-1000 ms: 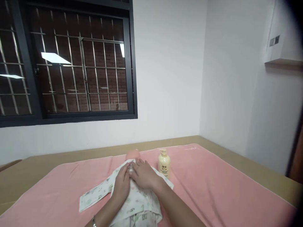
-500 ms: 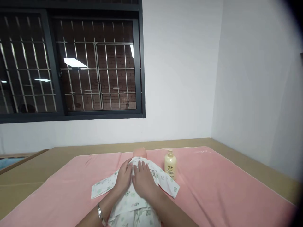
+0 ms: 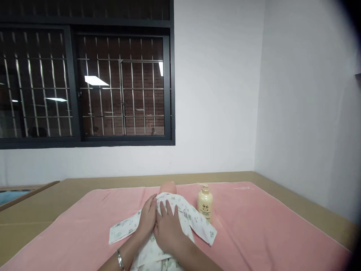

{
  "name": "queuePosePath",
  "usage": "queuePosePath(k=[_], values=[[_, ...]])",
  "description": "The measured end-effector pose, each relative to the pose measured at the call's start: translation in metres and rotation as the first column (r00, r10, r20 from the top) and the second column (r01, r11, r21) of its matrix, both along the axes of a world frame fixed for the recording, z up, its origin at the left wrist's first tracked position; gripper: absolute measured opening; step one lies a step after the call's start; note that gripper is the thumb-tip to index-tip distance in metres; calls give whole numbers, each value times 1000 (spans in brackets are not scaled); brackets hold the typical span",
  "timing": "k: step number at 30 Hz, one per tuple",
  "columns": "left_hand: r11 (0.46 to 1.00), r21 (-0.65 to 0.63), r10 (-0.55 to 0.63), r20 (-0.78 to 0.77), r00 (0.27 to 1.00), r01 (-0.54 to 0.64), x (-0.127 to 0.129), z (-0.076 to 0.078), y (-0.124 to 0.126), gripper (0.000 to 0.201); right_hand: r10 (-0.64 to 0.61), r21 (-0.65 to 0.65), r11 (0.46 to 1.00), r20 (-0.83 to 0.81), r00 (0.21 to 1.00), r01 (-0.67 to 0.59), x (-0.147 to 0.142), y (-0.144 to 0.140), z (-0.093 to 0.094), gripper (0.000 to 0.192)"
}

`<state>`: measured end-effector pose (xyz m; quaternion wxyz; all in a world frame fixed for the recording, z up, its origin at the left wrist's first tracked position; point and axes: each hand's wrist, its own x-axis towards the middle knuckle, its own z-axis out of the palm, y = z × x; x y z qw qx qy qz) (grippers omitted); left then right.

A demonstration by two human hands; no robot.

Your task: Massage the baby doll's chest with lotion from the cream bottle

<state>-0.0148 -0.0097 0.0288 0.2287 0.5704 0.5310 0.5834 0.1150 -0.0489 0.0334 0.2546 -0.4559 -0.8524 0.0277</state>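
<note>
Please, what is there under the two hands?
A white printed shirt lies under the left hand and right hand, with a doll's head showing beyond it. What their palms cover cannot be seen.

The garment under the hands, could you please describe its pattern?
The garment is white with small scattered prints, some green; head view.

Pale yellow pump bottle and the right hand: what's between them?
In the head view, a white printed sleeve lies between the right hand and the pump bottle; whether it touches the bottle, I can't tell.
</note>
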Motion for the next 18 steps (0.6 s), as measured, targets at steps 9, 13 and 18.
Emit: queuePosePath(k=[9,13,18], values=[[998,67,14,-77,997,-9,-1,-19,7,42,-121,23,992,-111,986,124,10,14,7,53],[998,67,23,-90,996,-17,0,-20,5,43,-53,0,999,-87,995,53,7,14,1,50],[995,97,39,-156,987,-24,2,-20,3,44,-92,26,995,-125,988,96,11,16,3,50]])
